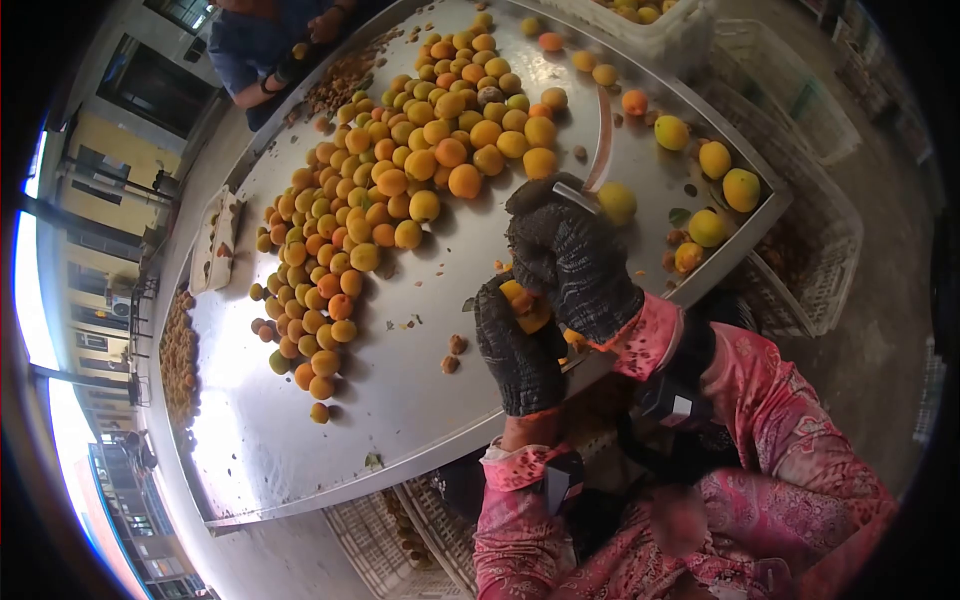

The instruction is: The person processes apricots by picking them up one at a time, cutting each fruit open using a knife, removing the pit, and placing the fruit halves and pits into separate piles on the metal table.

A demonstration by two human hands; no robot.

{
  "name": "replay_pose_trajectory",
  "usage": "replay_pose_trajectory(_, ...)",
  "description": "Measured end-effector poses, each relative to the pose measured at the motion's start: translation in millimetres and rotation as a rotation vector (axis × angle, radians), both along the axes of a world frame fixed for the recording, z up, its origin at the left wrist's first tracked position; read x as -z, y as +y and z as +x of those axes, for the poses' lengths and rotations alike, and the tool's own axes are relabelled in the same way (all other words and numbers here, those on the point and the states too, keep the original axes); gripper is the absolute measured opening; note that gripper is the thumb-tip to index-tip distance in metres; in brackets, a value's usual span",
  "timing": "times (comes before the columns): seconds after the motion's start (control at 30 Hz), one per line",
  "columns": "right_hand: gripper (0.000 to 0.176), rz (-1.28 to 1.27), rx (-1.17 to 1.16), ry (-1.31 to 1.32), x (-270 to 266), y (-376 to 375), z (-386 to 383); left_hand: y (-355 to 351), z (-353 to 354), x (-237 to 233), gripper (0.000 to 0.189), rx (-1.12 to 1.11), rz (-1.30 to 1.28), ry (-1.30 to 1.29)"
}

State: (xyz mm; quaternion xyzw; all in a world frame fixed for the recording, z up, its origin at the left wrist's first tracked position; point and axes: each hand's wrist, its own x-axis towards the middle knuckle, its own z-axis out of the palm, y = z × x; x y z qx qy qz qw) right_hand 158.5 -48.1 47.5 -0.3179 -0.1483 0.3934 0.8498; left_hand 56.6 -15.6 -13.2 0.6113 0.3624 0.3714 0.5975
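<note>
Shiny sheet-metal table [400,440] with a raised rim, bearing a long heap of smooth, round fruits [390,182] in yellow, orange and greenish tones. Wrinkled brown bits [178,370] lie along its far-left edge. Slatted plastic crates [800,235] stand beside it. The person wears dark, ribbed knit gloves and pink patterned sleeves [780,410]. The left hand [520,345] has its grip curled around an orange-yellow fruit [532,314], held over the table's near edge, just beneath the right hand [575,260]. The right grip is clenched around a slim, silvery metal piece [577,197], whose full shape is hidden.
</note>
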Motion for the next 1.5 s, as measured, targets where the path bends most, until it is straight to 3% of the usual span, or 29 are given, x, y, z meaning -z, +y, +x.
replay_pose_trajectory(0.03, 0.013, -0.003, 0.0, -0.003, 3, 1, 2, 0, -2, -3, 0.032, -0.029, 0.402, 0.172)
replay_pose_trajectory(0.07, 0.013, -0.067, 0.134, -0.444, 8, 4, 4, 0, -3, -8, 0.037, -0.057, 0.803, 0.346)
replay_pose_trajectory(0.1, 0.013, -0.128, 0.268, -0.885, 11, 7, 5, 0, -3, -10, 0.037, -0.056, 0.803, 0.346)
replay_pose_trajectory(0.13, 0.013, -0.129, 0.272, -0.883, 13, 9, 3, 0, -4, -13, 0.038, -0.035, 0.784, 0.364)
replay_pose_trajectory(0.2, 0.014, -0.09, 0.301, -0.849, 1, 16, 0, 2, -3, -17, 0.039, -0.015, 0.77, 0.37)
replay_pose_trajectory(0.23, 0.016, -0.095, 0.111, -0.616, -6, 4, -4, 4, -5, -19, 0.039, 0.073, 0.709, 0.367)
replay_pose_trajectory(0.27, 0.016, -0.09, 0.112, -0.618, -9, 3, -6, 6, -7, -21, 0.039, 0.159, 0.65, 0.366)
replay_pose_trajectory(0.3, 0.016, -0.075, 0.073, -0.41, -11, 4, -7, 9, -9, -22, 0.039, 0.156, 0.657, 0.366)
replay_pose_trajectory(0.33, 0.016, -0.061, 0.033, -0.202, -11, 5, -7, 12, -12, -24, 0.035, 0.182, -0.096, -0.04)
replay_pose_trajectory(0.37, 0.011, -0.086, 0.112, -0.352, -7, 5, -2, 14, -14, -25, 0.031, 0.188, -0.85, -0.451)
replay_pose_trajectory(0.4, 0.011, -0.083, 0.11, -0.357, -4, 4, 0, 13, -13, -22, 0.031, 0.189, -0.846, -0.456)
replay_pose_trajectory(0.47, 0.01, 0.08, 0.005, 0.095, -2, 4, 4, 5, -3, -17, 0.031, 0.112, -0.349, -0.281)
replay_pose_trajectory(0.5, 0.011, 0.097, 0.004, 0.154, -1, 5, 4, 0, 0, -19, 0.031, 0.11, -0.35, -0.285)
replay_pose_trajectory(0.57, 0.01, 0.139, 0.029, 0.145, 8, 9, 5, -11, 2, -30, 0.052, -0.017, -0.343, -0.333)
replay_pose_trajectory(0.67, 0.011, 0.135, 0.053, 0.297, 2, 14, 6, -9, 4, -47, 0.054, -0.107, -0.429, -0.311)
replay_pose_trajectory(0.73, 0.015, 0.149, 0.06, 0.33, -4, 14, 11, 13, -8, -8, 0.054, -0.155, -0.412, -0.251)
replay_pose_trajectory(0.8, 0.018, 0.184, 0.053, 0.249, -10, 4, 22, 26, -16, 0, 0.056, -0.204, -0.388, -0.198)
replay_pose_trajectory(0.87, 0.022, -0.181, -0.118, -0.541, -13, -8, 35, 28, -16, -16, 0.056, -0.027, -0.861, -0.463)
replay_pose_trajectory(0.93, 0.027, -0.294, -0.17, -0.485, -28, -11, 20, 27, -9, -22, 0.056, -0.107, -0.917, -0.453)
replay_pose_trajectory(0.97, 0.03, -0.314, -0.269, -0.651, -22, -11, 16, 25, -7, -23, 0.056, -0.183, -0.967, -0.441)
replay_pose_trajectory(1.0, 0.032, -0.331, -0.37, -0.819, -14, -10, 14, 25, -8, -20, 0.056, -0.187, -0.975, -0.449)
replay_pose_trajectory(1.03, 0.037, -0.26, -0.303, -1.126, 3, -7, 14, 27, -11, -15, 0.056, -0.163, -0.913, -0.455)
replay_pose_trajectory(1.07, 0.037, -0.266, -0.311, -1.131, 7, -7, 13, 28, -15, -10, 0.055, -0.14, -0.851, -0.46)
replay_pose_trajectory(1.13, 0.044, -0.276, -0.28, -1.395, 11, -7, 12, 25, -19, -4, 0.054, -0.124, -0.799, -0.469)
replay_pose_trajectory(1.3, 0.044, -0.293, -0.466, -1.343, 11, -4, 17, 10, -25, -18, 0.051, -0.031, 0.559, 0.138)
replay_pose_trajectory(1.33, 0.044, -0.273, -0.427, -1.38, 13, -4, 17, 12, -27, -24, 0.051, -0.032, 0.549, 0.135)
replay_pose_trajectory(1.4, 0.044, -0.261, -0.395, -1.423, 20, -4, 19, 22, -33, -35, 0.048, 0.201, -0.89, -0.385)
replay_pose_trajectory(1.43, 0.042, -0.227, -0.397, -1.39, 25, -4, 18, 20, -34, -35, 0.048, 0.199, -0.9, -0.39)
replay_pose_trajectory(1.5, 0.04, -0.196, -0.412, -1.369, 25, -3, 17, 16, -36, -32, 0.043, 0.265, -0.012, 0.241)
